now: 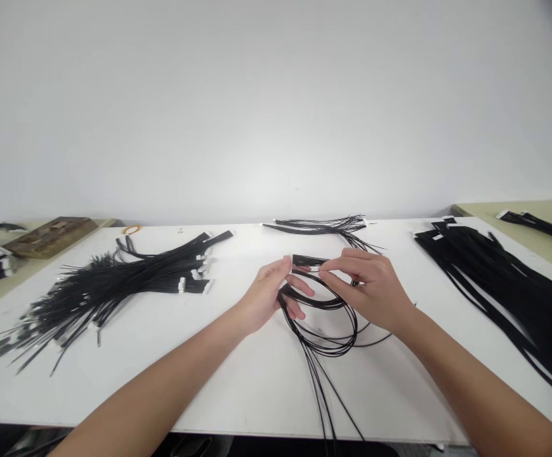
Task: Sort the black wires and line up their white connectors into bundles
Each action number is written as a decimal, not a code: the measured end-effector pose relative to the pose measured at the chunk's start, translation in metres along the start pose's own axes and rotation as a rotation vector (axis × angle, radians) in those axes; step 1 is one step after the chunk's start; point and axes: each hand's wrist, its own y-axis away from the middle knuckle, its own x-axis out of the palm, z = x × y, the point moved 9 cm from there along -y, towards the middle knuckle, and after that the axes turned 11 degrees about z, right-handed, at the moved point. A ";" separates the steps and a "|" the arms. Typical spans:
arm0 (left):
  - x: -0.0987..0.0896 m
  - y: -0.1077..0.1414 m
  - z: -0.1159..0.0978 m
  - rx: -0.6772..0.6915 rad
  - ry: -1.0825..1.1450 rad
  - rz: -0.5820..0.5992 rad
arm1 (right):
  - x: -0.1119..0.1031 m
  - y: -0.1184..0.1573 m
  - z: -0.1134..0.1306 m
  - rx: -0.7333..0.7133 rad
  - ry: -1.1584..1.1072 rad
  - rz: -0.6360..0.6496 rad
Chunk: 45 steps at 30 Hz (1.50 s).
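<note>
Clearly, grips closed: left hand (pixel 265 293) on white connector (pixel 292 261), right hand (pixel 375 283) on black wires (pixel 307 261).

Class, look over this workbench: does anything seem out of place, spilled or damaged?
Nothing looks spilled or clearly damaged. The left cable pile is untidy, its loose ends fanned out. A lone orange ring near the far edge looks odd among black cables. Some held wires trail past the white table's near edge.

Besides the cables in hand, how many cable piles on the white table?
3: a left pile, a small pile at far middle, a right pile, running out of view.
</note>
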 end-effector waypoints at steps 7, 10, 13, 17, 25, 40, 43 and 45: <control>0.003 0.001 0.000 -0.016 0.019 0.016 | -0.001 -0.001 -0.003 0.063 -0.052 0.009; 0.004 0.001 0.000 -0.012 0.022 0.023 | -0.001 -0.001 -0.004 0.079 -0.064 0.020; 0.003 0.000 0.001 -0.015 0.022 0.024 | 0.000 -0.001 -0.005 0.095 -0.076 0.024; 0.003 0.000 0.003 -0.024 0.014 0.032 | -0.003 0.000 -0.005 0.097 -0.077 -0.002; 0.006 -0.001 0.006 -0.047 0.023 0.061 | -0.011 0.001 -0.002 0.037 -0.065 -0.122; 0.006 0.000 0.010 -0.070 0.049 0.064 | -0.014 0.007 0.010 -0.073 0.009 -0.259; 0.007 0.000 0.009 -0.072 0.061 0.063 | -0.014 0.008 0.011 -0.087 0.027 -0.273; 0.007 0.000 0.010 -0.075 0.069 0.063 | -0.014 0.009 0.012 -0.102 0.042 -0.288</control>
